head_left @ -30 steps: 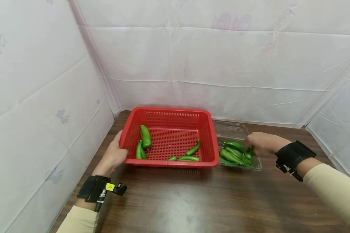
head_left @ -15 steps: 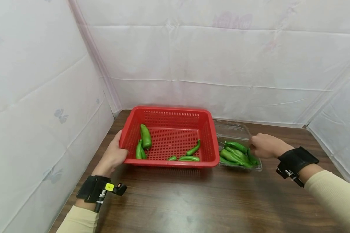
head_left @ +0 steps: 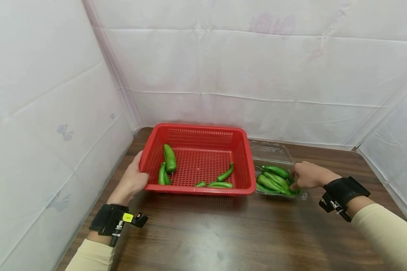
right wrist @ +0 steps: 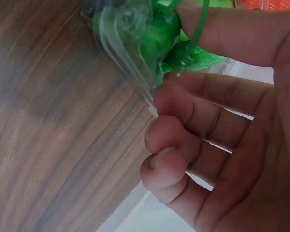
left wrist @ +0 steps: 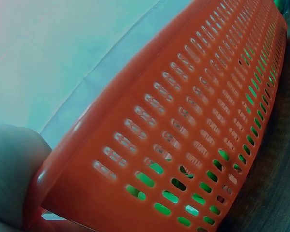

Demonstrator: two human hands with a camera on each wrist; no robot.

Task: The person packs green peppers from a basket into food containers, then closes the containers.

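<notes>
The red basket [head_left: 198, 160] is steadied at its 9 o'clock rim by the left hand [head_left: 132, 181], fingers curled on the wall. At the clear tray [head_left: 274, 150], 3 o'clock of the basket, a green pepper [right wrist: 166, 36] is pinched at its stem end by the right hand [head_left: 306, 176]. A straight upward lift is advised so neighbouring peppers are not dragged out.

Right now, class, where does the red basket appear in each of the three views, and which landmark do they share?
Head view: the red basket sits mid-frame on the table, the left hand gripping its left rim.
Left wrist view: its slotted wall fills most of the frame.
Right wrist view: only a red sliver at the top right edge.
Shared landmark: the dark wooden table.
</notes>
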